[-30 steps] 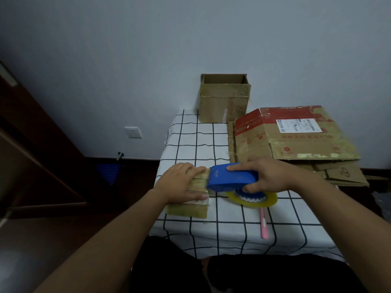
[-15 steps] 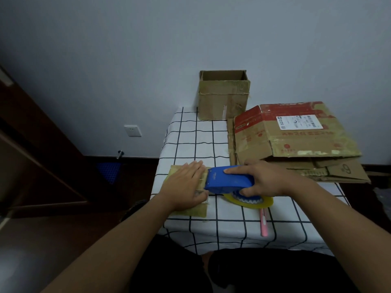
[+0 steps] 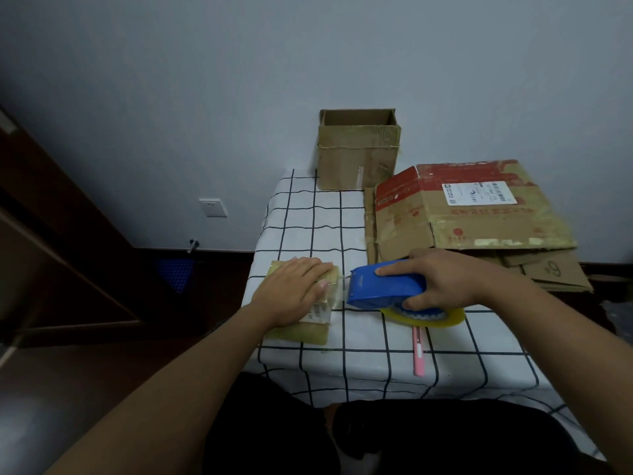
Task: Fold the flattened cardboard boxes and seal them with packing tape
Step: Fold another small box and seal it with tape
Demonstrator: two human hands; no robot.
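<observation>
Tape, a clear strip, runs from our small box to the dispenser; it is faint and hard to trace. Our left hand lies flat on the box near the table's left edge, fingers straight and together, hiding most of the top. Our right hand grips the blue dispenser just right of the box, forefinger along its top, thumb curled underneath, and the yellow roll is half hidden below it. We count one open box at the wall, and a stack of flattened boxes whose number we cannot tell, since the lower ones show only edges. One pink pen lies below the roll.
</observation>
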